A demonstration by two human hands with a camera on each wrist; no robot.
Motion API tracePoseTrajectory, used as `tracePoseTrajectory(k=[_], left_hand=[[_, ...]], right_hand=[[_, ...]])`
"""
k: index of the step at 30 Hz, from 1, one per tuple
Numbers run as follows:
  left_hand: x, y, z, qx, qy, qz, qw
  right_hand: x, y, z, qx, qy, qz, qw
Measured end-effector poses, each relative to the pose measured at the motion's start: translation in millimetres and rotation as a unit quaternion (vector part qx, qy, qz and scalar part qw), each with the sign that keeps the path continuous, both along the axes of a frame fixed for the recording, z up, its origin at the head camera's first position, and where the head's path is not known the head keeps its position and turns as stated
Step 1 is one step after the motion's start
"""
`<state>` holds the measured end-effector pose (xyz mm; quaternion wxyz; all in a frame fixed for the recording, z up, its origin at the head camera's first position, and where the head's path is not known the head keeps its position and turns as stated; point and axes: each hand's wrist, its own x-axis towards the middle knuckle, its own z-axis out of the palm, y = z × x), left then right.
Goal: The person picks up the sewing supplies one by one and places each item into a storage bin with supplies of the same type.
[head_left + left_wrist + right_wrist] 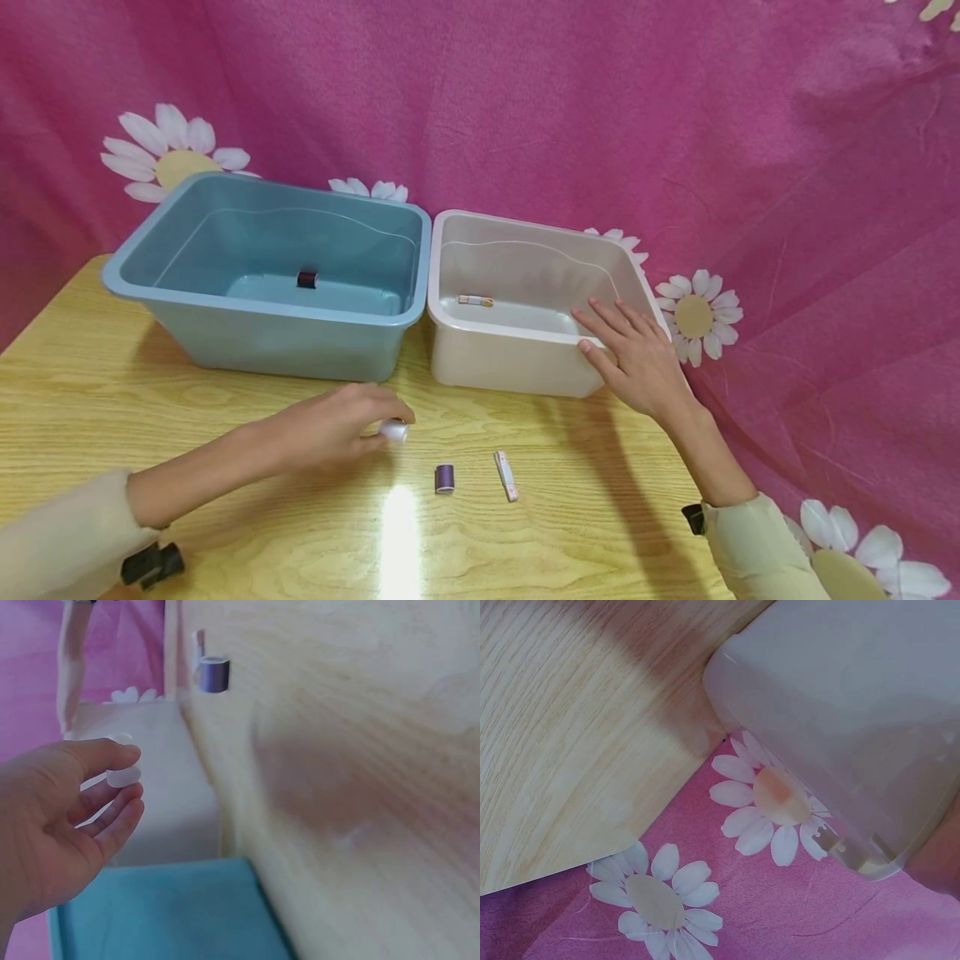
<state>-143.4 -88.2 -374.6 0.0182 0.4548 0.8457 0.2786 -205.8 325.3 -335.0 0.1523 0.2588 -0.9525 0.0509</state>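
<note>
Pinching a white spool [393, 430] between thumb and curled fingers of the left hand [341, 423], in front of the gap between the blue bin [285, 339] and the white bin [510, 360]; cannot tell whether touching the table [540, 554] or lifted just clear; reaching with the right hand [636, 365] over the near rim of the white bin, with fingers straight and spread wide, contact unclear; showing on the table, right of the white spool, a purple spool [445, 477] with a folded tape [507, 476] near it; showing inside the blue bin a dark spool [307, 280], inside the white bin a second folded tape [476, 301], and behind both a pink flowered cloth [525, 108]
</note>
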Motion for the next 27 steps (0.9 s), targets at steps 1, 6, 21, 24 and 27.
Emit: tracePoseTrajectory(k=[1,6,21,24,27], left_hand=[[-0.8,-1.2,2.7,0.004,0.001,0.0,1.0],[-3.5,-8.5,18.5,0.028,0.042,-0.002,0.9987],[-8.1,-30.6,64.1,0.077,0.152,0.009,0.9853],[-10.0,-34.5,70.5,0.081,0.155,0.016,0.9844],[-11.4,-38.9,77.0,0.077,0.144,0.029,0.9861]], right_hand=[[-0.2,0.0,0.0,0.001,0.0,0.0,1.0],[-0.7,0.0,-0.5,0.001,0.001,0.0,1.0],[0.3,0.0,-0.3,0.004,-0.002,0.001,1.0],[0.3,0.0,-0.2,0.003,-0.002,0.002,1.0],[0.3,-0.3,0.0,0.003,-0.002,0.004,1.0]])
